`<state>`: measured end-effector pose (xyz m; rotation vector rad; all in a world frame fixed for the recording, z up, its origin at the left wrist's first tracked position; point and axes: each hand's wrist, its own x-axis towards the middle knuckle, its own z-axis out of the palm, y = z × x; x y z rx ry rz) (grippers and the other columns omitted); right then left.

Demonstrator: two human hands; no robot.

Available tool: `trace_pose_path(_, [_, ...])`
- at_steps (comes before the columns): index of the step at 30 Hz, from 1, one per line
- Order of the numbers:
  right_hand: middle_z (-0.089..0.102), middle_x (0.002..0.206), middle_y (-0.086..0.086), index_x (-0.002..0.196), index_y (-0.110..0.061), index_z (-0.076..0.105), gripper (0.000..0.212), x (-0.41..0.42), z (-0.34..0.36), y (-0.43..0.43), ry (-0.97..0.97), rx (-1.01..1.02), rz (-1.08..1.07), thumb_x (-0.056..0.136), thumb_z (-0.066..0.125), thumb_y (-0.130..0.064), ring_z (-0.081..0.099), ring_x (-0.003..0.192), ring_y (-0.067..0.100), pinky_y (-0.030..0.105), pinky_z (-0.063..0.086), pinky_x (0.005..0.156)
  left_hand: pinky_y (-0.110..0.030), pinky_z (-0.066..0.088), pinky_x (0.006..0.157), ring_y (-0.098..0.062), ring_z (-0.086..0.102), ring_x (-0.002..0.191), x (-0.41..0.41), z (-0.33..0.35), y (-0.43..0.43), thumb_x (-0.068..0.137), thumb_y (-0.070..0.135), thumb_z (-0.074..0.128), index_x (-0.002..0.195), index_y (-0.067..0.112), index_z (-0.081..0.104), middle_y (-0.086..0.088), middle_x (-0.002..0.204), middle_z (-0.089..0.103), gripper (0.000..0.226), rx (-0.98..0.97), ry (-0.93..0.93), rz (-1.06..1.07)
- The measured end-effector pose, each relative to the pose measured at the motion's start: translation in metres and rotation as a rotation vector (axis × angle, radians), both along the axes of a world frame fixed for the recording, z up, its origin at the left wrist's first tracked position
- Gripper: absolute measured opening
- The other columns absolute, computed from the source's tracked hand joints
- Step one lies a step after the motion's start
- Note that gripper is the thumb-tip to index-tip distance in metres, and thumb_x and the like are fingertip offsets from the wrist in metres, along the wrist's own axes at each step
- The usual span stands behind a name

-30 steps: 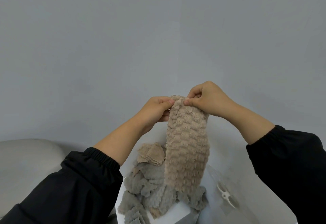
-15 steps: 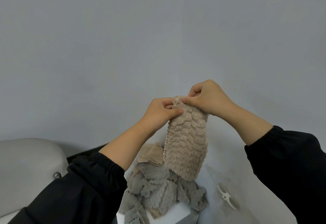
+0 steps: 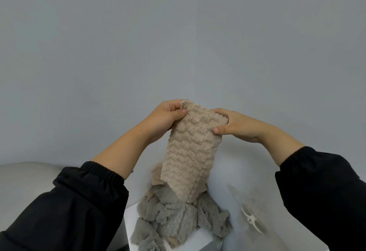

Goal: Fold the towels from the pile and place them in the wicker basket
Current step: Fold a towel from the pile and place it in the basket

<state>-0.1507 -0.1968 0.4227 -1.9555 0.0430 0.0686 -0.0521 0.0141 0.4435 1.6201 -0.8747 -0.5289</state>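
Grey blank wall fills most of the head view; a white tabletop (image 3: 131, 223) sits low in the centre. The pile of grey towels (image 3: 178, 215) lies crumpled on it, with a beige piece (image 3: 156, 177) poking out at the pile's top left.

The beige towel (image 3: 190, 151) is held up in the air above the pile and hangs down lengthwise. Its ridged, fluffy face is toward the camera and its zigzag-cut edges are visible. The lower end hangs in front of the top of the pile; can't tell whether it touches.

Left hand (image 3: 164, 120): fingers curled, thumb and forefinger pinching the towel's upper left corner.

Right hand (image 3: 237, 126): grips the upper right edge, thumb on the front face, the other fingers hidden behind the cloth.

Both hands are at about the same height, with the towel's top edge spanning between them. Both arms are in black sleeves with elastic cuffs.

A small white pronged object (image 3: 250, 220) lies right of the pile on a blurred, translucent-looking patch; can't tell what it is. A pale rounded shape (image 3: 25, 173) sits at the far left edge, low.
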Motion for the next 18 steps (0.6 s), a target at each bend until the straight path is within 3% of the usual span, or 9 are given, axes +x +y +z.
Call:
trace_pose_path(1, [0.06,0.129,0.008,0.126,-0.012,0.056,0.093,0.002,-0.004,-0.001,0.03,0.048,-0.022,0.048,0.09,-0.047,0.055,0.122,0.022,0.04,0.038,0.108,-0.019,0.051,0.067,-0.008,0.067,0.076,0.001,0.002,0.001,0.1,0.007,0.04,0.097,0.012,0.065,0.005,0.083,0.071,0.026,-0.004,0.001,0.012])
trace_pose_path(3, [0.067,0.117,0.015,0.111,0.003,0.063,0.058,0.005,-0.008,0.0,0.048,0.105,-0.102,0.064,0.086,-0.023,0.059,0.116,0.029,0.047,0.037,0.109,-0.018,0.051,0.063,-0.007,0.067,0.072,0.003,0.003,0.003,0.1,0.008,0.042,0.097,0.013,0.066,0.005,0.08,0.071,0.025,-0.02,-0.009,0.087])
trace_pose_path(5, [0.071,0.096,0.013,0.095,0.007,0.065,0.024,0.005,-0.009,0.0,-0.003,0.161,-0.218,0.077,0.074,-0.006,0.065,0.099,0.026,0.043,0.046,0.102,-0.022,0.048,0.061,-0.012,0.063,0.068,0.008,0.001,0.004,0.099,0.01,0.045,0.095,0.009,0.068,0.001,0.077,0.068,0.023,-0.002,-0.113,0.219])
trace_pose_path(6, [0.07,0.09,0.011,0.096,0.007,0.064,0.017,0.004,-0.006,0.001,-0.047,0.202,-0.262,0.082,0.068,-0.003,0.066,0.091,0.023,0.037,0.051,0.094,-0.025,0.045,0.06,-0.016,0.058,0.066,0.012,-0.001,0.005,0.098,0.011,0.046,0.094,0.004,0.067,-0.004,0.074,0.063,0.022,0.022,-0.178,0.276])
trace_pose_path(9, [0.069,0.089,0.007,0.106,-0.003,0.063,0.016,0.001,0.003,0.01,-0.196,0.177,-0.318,0.093,0.055,-0.005,0.068,0.077,0.014,0.026,0.058,0.074,-0.025,0.041,0.052,-0.014,0.044,0.05,0.014,-0.007,0.005,0.098,0.015,0.049,0.097,-0.009,0.058,-0.009,0.061,0.046,0.026,0.035,-0.236,0.364])
trace_pose_path(12, [0.069,0.09,0.017,0.101,-0.012,0.063,0.012,0.0,0.013,0.016,-0.297,0.06,-0.383,0.096,0.052,-0.012,0.066,0.076,0.025,0.04,0.056,0.072,-0.023,0.047,0.055,-0.013,0.048,0.051,0.005,-0.007,0.004,0.095,0.025,0.056,0.102,0.002,0.06,-0.005,0.063,0.053,0.025,-0.05,-0.013,0.281])
trace_pose_path(14, [0.068,0.091,0.021,0.097,-0.011,0.063,0.01,0.001,0.017,0.017,-0.337,0.052,-0.429,0.096,0.053,-0.014,0.065,0.077,0.028,0.042,0.056,0.071,-0.019,0.049,0.056,-0.007,0.053,0.055,0.003,-0.01,0.003,0.09,0.022,0.064,0.101,0.008,0.062,0.004,0.063,0.057,0.018,-0.039,0.099,0.211])
trace_pose_path(16, [0.064,0.08,0.015,0.089,-0.008,0.059,0.013,0.002,0.018,0.014,-0.336,0.121,-0.438,0.096,0.054,-0.017,0.062,0.066,0.022,0.034,0.054,0.062,-0.018,0.049,0.055,-0.011,0.047,0.055,0.003,-0.015,0.003,0.085,0.016,0.07,0.082,0.008,0.056,-0.004,0.064,0.047,0.016,-0.025,0.101,0.224])
trace_pose_path(18, [0.052,0.074,0.013,0.087,-0.005,0.055,0.024,0.001,0.016,0.009,-0.28,0.229,-0.383,0.091,0.06,-0.028,0.05,0.063,0.022,0.03,0.044,0.059,-0.018,0.046,0.05,-0.01,0.04,0.047,0.002,-0.018,0.0,0.085,0.011,0.068,0.066,0.013,0.04,0.0,0.054,0.041,0.035,-0.052,0.097,0.28])
